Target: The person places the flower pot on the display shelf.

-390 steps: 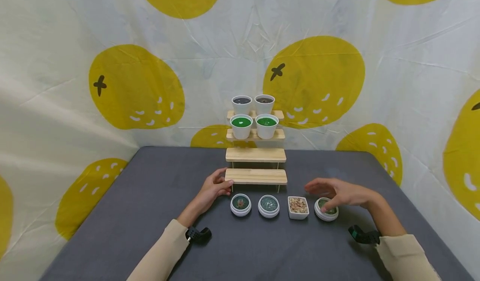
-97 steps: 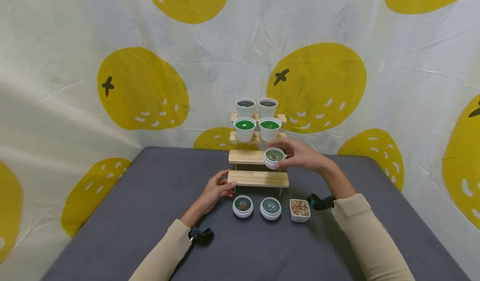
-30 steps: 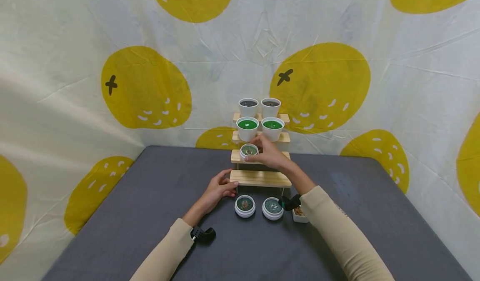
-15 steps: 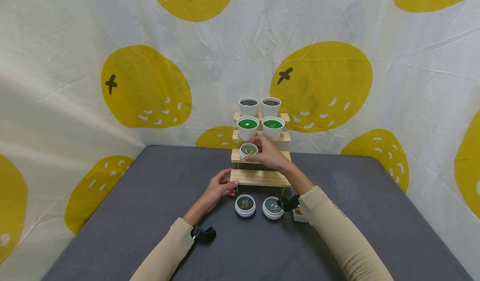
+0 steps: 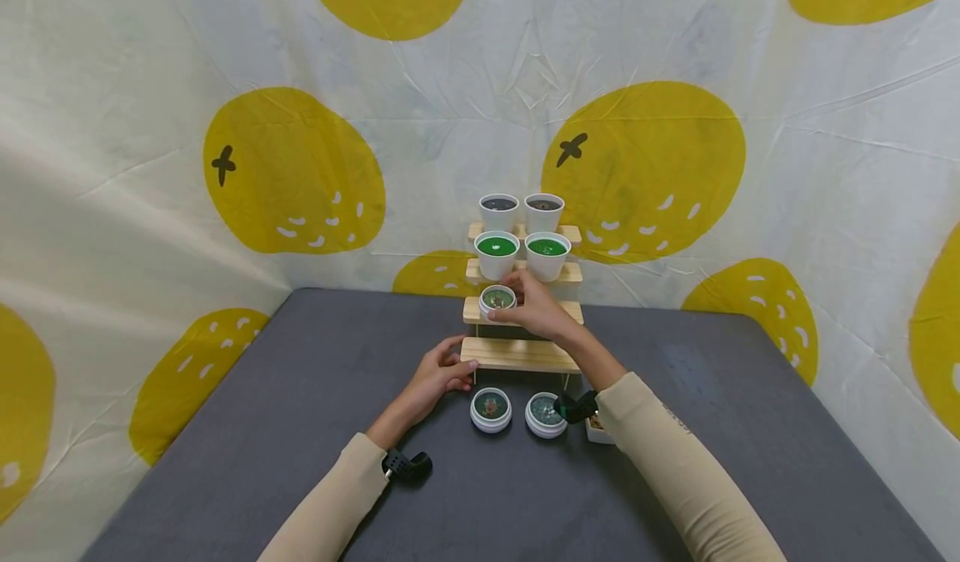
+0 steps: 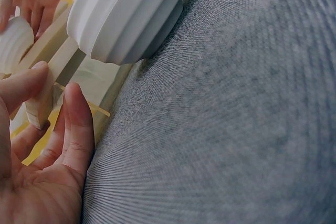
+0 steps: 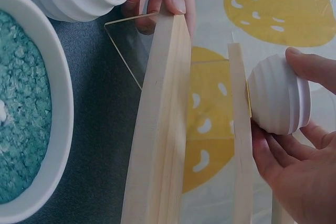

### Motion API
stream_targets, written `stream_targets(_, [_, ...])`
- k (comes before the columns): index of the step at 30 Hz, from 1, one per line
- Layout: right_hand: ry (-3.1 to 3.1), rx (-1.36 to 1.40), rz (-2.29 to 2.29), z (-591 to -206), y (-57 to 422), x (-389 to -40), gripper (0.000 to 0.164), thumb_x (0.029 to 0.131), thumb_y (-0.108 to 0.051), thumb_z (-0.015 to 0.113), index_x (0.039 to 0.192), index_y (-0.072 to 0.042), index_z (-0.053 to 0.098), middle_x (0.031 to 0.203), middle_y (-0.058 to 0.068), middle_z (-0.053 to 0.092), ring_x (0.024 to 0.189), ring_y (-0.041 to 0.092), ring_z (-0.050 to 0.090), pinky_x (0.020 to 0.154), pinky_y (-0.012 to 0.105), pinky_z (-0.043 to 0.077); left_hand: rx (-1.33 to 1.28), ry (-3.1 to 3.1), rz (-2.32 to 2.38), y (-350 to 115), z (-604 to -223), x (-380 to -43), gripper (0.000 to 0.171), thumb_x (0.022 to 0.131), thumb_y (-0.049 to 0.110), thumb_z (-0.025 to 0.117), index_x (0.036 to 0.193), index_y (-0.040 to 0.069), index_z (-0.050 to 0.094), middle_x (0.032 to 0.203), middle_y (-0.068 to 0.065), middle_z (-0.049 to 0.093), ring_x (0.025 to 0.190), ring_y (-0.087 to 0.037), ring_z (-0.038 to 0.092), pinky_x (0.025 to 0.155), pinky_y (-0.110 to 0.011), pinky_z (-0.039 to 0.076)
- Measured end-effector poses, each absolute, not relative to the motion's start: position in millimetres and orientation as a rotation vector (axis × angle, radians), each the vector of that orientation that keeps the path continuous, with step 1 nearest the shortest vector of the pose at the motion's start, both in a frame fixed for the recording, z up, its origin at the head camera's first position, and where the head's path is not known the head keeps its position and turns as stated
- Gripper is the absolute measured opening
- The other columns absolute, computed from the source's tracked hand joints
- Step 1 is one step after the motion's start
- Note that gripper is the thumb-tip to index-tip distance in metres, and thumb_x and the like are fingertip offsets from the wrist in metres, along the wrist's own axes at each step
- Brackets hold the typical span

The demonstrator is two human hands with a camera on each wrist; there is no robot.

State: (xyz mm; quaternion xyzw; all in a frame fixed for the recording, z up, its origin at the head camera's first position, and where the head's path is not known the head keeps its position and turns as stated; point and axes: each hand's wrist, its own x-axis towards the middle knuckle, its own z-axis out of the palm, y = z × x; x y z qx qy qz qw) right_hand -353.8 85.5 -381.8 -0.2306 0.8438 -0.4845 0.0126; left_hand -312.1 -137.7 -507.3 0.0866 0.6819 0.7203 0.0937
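My right hand (image 5: 536, 308) holds a small white ribbed pot (image 5: 497, 299) with a speckled green top between thumb and fingers. The pot stands at the left end of the second-lowest board (image 5: 566, 312) of a stepped wooden stand; in the right wrist view the base of this pot (image 7: 278, 95) is against the board. My left hand (image 5: 435, 378) pinches the left end of the lowest board (image 5: 521, 355), thumb on top and fingers beneath, as the left wrist view shows. Two similar pots, one dark green (image 5: 491, 410) and one blue-green (image 5: 545, 412), stand before the stand.
Two white cups with bright green tops, left (image 5: 496, 253) and right (image 5: 547, 255), stand on the third board. Two dark-filled cups, left (image 5: 498, 210) and right (image 5: 543, 210), occupy the top. A square white dish (image 5: 598, 433) is partly hidden by my right sleeve (image 5: 675, 462).
Since the oldest frame, my right hand has taken the green-topped pot from the table's right side and moved it left onto the second-lowest board. The left hand keeps its place; the last second shows little movement.
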Motion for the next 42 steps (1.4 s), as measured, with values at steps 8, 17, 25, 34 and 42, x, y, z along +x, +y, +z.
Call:
stream_targets(8, [2.641,-0.679,-1.495,-383.1,85.2,-353.2,0.064,0.088,-0.016,0.082,0.138,0.001,0.045,0.135,0.02,0.054,0.121,0.033,0.057,0.101,0.044,0.05,0.274,2.011,2.132,-138.2,-507.2,-312.4,0.07,0.098,0.016,0.071,0.158,0.008,0.036,0.099,-0.004,0.064,0.079,-0.013,0.066,0.072,-0.026,0.06])
stream_targets(17, [2.628,-0.649,-1.49,-382.9,83.9,-352.9,0.064,0.089,-0.019,0.081,0.139,-0.001,0.045,0.138,0.019,0.053,0.126,0.034,0.056,0.106,0.047,0.049,0.263,2.015,2.134,-138.5,-506.0,-312.6,0.07,0.097,0.016,0.072,0.157,0.009,0.038,0.099,-0.005,0.064,0.079,-0.014,0.066,0.072,-0.026,0.06])
stream_targets(25, [2.644,-0.632,-1.49,-381.8,80.3,-351.2,0.062,0.09,-0.019,0.081,0.137,-0.001,0.045,0.137,0.019,0.053,0.125,0.034,0.056,0.104,0.046,0.05,0.271,2.022,2.124,-139.5,-507.5,-312.0,0.071,0.098,0.017,0.072,0.159,0.008,0.036,0.099,-0.004,0.064,0.08,-0.013,0.066,0.073,-0.026,0.06])
stream_targets(34, [2.646,-0.613,-1.517,-384.9,78.4,-351.4,0.06,0.091,-0.02,0.08,0.137,-0.002,0.046,0.136,0.018,0.056,0.122,0.032,0.059,0.1,0.043,0.053,0.267,2.033,2.12,-139.6,-508.3,-312.0,0.07,0.098,0.018,0.072,0.158,0.01,0.037,0.1,-0.005,0.064,0.08,-0.014,0.066,0.073,-0.026,0.061])
stream_targets(42, [2.631,-0.584,-1.568,-387.8,80.6,-349.4,0.067,0.088,-0.018,0.083,0.14,-0.004,0.042,0.138,0.018,0.055,0.128,0.034,0.058,0.102,0.045,0.051,0.259,2.029,2.137,-139.1,-508.4,-312.4,0.069,0.098,0.016,0.072,0.157,0.009,0.038,0.098,-0.006,0.064,0.079,-0.015,0.066,0.072,-0.026,0.06])
